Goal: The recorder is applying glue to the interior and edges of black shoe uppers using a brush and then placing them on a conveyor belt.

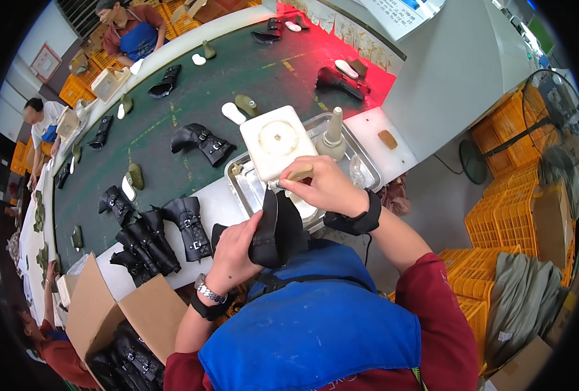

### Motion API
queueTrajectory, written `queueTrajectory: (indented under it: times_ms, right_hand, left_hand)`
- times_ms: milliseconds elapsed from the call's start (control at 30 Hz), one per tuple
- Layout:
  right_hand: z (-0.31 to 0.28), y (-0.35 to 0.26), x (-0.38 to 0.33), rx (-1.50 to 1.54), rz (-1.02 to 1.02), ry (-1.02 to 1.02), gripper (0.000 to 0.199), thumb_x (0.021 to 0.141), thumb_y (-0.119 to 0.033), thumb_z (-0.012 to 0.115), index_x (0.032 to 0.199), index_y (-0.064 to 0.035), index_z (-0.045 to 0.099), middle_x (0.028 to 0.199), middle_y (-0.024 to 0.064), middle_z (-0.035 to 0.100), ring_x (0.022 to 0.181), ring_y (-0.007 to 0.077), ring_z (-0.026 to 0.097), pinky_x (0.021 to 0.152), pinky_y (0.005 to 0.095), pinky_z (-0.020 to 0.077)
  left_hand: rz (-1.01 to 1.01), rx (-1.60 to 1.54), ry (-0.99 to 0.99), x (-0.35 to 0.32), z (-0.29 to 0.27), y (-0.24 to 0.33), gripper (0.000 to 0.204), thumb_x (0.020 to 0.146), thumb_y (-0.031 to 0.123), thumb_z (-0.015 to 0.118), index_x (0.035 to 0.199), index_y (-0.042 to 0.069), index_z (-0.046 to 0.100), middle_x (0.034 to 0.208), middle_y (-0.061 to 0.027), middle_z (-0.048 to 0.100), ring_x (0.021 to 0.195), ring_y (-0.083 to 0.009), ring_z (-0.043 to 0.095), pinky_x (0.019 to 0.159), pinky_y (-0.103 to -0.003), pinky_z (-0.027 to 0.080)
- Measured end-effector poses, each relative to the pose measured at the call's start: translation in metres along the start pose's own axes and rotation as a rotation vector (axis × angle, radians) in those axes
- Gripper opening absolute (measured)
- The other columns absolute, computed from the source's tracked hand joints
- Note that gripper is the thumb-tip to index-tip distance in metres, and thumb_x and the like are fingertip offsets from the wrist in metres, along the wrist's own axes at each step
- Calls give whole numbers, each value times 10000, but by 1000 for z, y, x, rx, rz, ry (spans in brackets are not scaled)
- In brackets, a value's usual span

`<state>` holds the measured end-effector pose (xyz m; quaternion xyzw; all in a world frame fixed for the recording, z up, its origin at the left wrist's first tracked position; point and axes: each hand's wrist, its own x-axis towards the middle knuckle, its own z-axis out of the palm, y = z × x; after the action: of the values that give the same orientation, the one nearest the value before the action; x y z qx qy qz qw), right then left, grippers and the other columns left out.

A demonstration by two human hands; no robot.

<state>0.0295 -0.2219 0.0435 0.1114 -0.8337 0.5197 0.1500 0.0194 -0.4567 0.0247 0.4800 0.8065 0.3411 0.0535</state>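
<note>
My left hand (234, 251) grips a black leather boot (275, 228), tilted in front of my blue apron. Between the thumb and fingers of my right hand (328, 186) is a brush with a tan handle (300, 172). Its tip is at the boot's upper edge, partly hidden by my fingers. Just beyond stands a white square tub (277, 135) with a round marking on top. It sits in a metal tray (372, 159) beside a pale bottle with a cone-shaped spout (332, 138).
Several buckled boots (186, 225) lie at the left of the worktop. A green conveyor belt (149, 150) carries boots, white insoles and olive shoe lasts (246, 104). An open carton (94, 293) holds more boots. Orange crates (498, 218) and a fan (553, 107) stand right. Other people work across the belt.
</note>
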Motion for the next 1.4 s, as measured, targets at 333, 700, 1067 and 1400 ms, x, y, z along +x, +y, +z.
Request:
queueTrajectory:
  times_ms: [333, 700, 1067, 1400]
  right_hand:
    - [-2, 4, 0, 82, 155, 126, 194, 750, -176, 623, 785, 15, 632, 600, 119, 587, 516, 183, 567, 502, 298, 429]
    - [11, 9, -5, 134, 244, 189, 198, 786, -170, 610, 795, 27, 625, 617, 55, 586, 535, 82, 502, 498, 251, 405]
    - [18, 10, -8, 47, 81, 98, 141, 775, -123, 628, 792, 17, 626, 628, 33, 597, 552, 63, 502, 505, 230, 404]
    - [27, 21, -16, 409, 230, 206, 211, 783, -181, 625, 789, 29, 638, 609, 77, 607, 543, 88, 549, 497, 262, 420]
  left_hand:
    - [-118, 138, 88, -8, 13, -14, 848, 534, 131, 751, 1275, 5, 357, 1042, -164, 555, 921, -321, 539, 792, -382, 411]
    - [-124, -92, 111, -2, 11, -9, 859, 525, 117, 760, 1268, -25, 355, 1036, -164, 559, 941, -314, 543, 831, -360, 408]
    - [-167, 121, 252, -2, 14, -18, 838, 542, 108, 742, 1266, -29, 341, 1003, -162, 557, 892, -318, 538, 769, -383, 413]
    - [-245, 425, 312, -3, 17, -22, 763, 587, 70, 686, 1272, -6, 358, 1038, -145, 551, 925, -281, 526, 788, -367, 386]
